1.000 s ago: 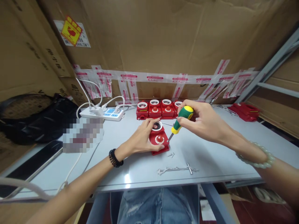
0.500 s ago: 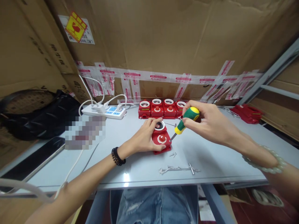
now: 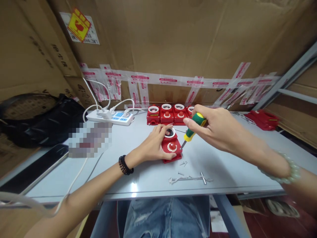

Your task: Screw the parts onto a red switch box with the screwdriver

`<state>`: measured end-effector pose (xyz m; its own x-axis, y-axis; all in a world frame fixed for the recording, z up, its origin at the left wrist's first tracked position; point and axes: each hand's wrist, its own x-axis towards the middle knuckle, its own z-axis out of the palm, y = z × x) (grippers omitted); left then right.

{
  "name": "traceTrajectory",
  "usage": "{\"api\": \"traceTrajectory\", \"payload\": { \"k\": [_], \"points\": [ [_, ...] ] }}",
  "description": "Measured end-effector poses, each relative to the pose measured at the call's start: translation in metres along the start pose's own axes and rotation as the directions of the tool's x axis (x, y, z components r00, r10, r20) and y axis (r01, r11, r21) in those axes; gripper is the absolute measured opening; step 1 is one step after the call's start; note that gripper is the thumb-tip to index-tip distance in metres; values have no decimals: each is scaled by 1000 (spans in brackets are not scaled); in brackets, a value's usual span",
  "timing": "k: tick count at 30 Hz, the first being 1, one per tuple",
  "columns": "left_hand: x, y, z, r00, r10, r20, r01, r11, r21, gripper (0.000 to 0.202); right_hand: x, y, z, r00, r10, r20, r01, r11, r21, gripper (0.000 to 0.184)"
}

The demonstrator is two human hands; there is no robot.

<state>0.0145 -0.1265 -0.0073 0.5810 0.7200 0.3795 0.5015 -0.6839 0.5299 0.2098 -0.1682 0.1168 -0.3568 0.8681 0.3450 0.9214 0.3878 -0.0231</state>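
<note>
A small red box [image 3: 172, 149] with a round red button and a white-ringed opening lies on the grey table [image 3: 223, 165]. My left hand [image 3: 153, 145] grips its left side, fingers wrapped round it. My right hand [image 3: 213, 127] is closed on a screwdriver [image 3: 192, 130] with a green and yellow handle. The blade slants down to the box's right edge. Loose screws [image 3: 183, 163] lie just in front of the box.
A row of like red boxes [image 3: 166, 115] stands at the back by the taped cardboard wall. A white power strip [image 3: 112, 117] with cables lies at the back left, a black bag [image 3: 42, 124] further left. More red parts [image 3: 262, 119] sit at the right. A metal piece [image 3: 190, 179] lies near the front edge.
My right hand has turned on the screwdriver handle, its fingers now further over the top. The left hand and the red box have stayed in place.
</note>
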Motion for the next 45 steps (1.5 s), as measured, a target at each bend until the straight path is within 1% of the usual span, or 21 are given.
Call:
{"api": "traceTrajectory", "payload": {
  "k": [2, 4, 9, 13, 15, 17, 19, 21, 22, 24, 27, 29, 30, 32, 35, 37, 38, 40, 42, 44, 45],
  "points": [
    [0, 1, 0, 1000, -5, 3, 5, 1000, -2, 92, 1, 0, 0, 1000, 25, -7, -26, 992, -124, 33],
    [0, 1, 0, 1000, -20, 11, 20, 1000, -3, 93, 1, 0, 0, 1000, 11, 19, -8, 988, -153, 30],
    [0, 2, -1, 998, -51, 19, 51, 999, 15, 95, -3, 5, -8, 987, -101, 122, 107, 993, -46, 22],
    [0, 1, -1, 999, -45, 23, 44, 999, 16, 94, -7, 14, -17, 948, -235, 215, 235, 972, 29, 27],
    [0, 1, -1, 999, -42, 21, 42, 999, 12, 94, -8, 17, -18, 933, -270, 238, 276, 961, 7, 28],
    [0, 1, -1, 999, -45, 19, 45, 999, 10, 95, -7, 19, -16, 951, -240, 198, 264, 958, -108, 33],
    [0, 1, 0, 999, -47, 17, 47, 999, 3, 95, -5, 18, -11, 978, -169, 119, 195, 946, -259, 42],
    [0, 1, -1, 999, -44, 15, 44, 999, -8, 93, -2, 13, -8, 990, -116, 77, 135, 939, -315, 45],
    [0, 2, -1, 999, -42, 16, 42, 999, -11, 93, 0, 10, -8, 991, -107, 86, 128, 947, -296, 41],
    [0, 2, -2, 999, -41, 23, 41, 999, -11, 93, 1, 6, -11, 980, -143, 141, 168, 968, -188, 31],
    [0, 2, -2, 999, -46, 29, 47, 999, -4, 94, -2, 5, -17, 929, -289, 229, 295, 955, 7, 24],
    [0, 2, -2, 999, -46, 23, 46, 999, 2, 94, -4, 7, -19, 898, -370, 236, 365, 929, 66, 24],
    [0, 2, -2, 999, -45, 22, 45, 999, 6, 93, -4, 7, -19, 899, -379, 218, 377, 925, 50, 25],
    [0, 1, -1, 999, -43, 23, 42, 999, 15, 94, -3, 6, -16, 926, -339, 168, 352, 934, -56, 32],
    [0, -1, 0, 999, -40, 21, 39, 999, 25, 94, 2, 0, -10, 971, -213, 110, 234, 939, -251, 47],
    [0, 0, 0, 999, -41, 19, 41, 999, 19, 94, 5, -3, -8, 988, -132, 85, 153, 938, -311, 46],
    [0, 0, -1, 999, -42, 21, 42, 999, 14, 94, 6, -4, -8, 990, -114, 82, 134, 943, -306, 43],
    [0, 1, -2, 999, -42, 26, 42, 999, 8, 95, 4, -5, -11, 982, -149, 114, 172, 958, -230, 32],
    [0, 2, -2, 999, -40, 26, 40, 999, 10, 95, 1, -4, -16, 950, -266, 164, 285, 953, -102, 24],
    [0, 1, -2, 999, -39, 22, 39, 999, 12, 94, -2, -1, -19, 919, -352, 175, 362, 932, -26, 24],
    [0, 1, -2, 999, -40, 19, 39, 999, 11, 94, -3, 0, -18, 917, -361, 170, 373, 927, -43, 27]
  ]
}}
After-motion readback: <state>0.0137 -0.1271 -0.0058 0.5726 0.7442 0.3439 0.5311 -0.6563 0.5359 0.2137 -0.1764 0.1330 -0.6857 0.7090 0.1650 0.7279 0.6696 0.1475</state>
